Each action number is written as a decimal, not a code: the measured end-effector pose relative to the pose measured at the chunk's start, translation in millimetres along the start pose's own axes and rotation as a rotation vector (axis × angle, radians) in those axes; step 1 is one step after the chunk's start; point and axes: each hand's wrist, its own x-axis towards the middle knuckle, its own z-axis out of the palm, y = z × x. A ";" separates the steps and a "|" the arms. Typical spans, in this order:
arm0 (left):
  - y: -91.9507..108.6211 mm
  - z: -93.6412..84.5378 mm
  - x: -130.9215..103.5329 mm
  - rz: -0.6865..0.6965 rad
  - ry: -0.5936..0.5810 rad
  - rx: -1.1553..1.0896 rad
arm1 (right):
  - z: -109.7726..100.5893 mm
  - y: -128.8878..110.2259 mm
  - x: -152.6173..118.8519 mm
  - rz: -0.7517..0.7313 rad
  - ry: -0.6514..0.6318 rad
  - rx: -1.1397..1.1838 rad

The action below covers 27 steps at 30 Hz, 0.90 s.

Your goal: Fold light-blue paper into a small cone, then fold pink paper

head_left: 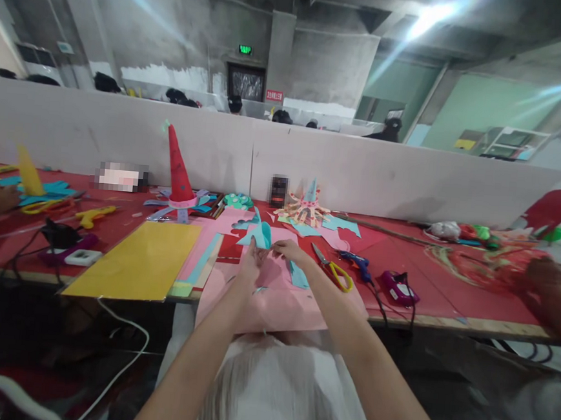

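Observation:
My left hand (256,253) is closed on the lower part of a light blue paper piece (258,233), which is curled and stands up from its fingers. Just to the right, my right hand (284,249) has its fingers pressed together near the paper's edge; anything between them is too small to make out. Below both hands lies a large pink sheet (272,313) that hangs over the table's front edge. A light blue scrap (298,276) rests on it. Yellow-handled scissors (336,272) and a blue glue gun (358,265) lie to the right.
A red paper cone (180,170) and a yellow sheet (135,260) are on the left. Behind my hands stands a small blue cone (311,193). A purple box (399,288) with a cord sits on the right. Other people's hands show at both sides.

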 end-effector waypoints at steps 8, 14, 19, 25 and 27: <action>-1.2 4.6 1.1 -0.008 0.013 0.082 | 19.4 45.0 -18.0 -0.095 0.591 0.564; -6.9 4.4 7.4 0.079 -0.067 0.312 | 13.9 40.9 -19.7 -0.089 0.535 0.670; -12.4 2.5 11.8 0.108 -0.130 0.598 | 16.7 50.5 -13.0 -0.100 0.522 0.565; -17.7 2.2 12.8 0.107 -0.193 0.543 | 13.4 57.5 -7.2 -0.114 0.603 0.509; -17.7 3.7 12.0 0.059 -0.197 0.474 | 12.4 57.0 -7.7 -0.087 0.637 0.534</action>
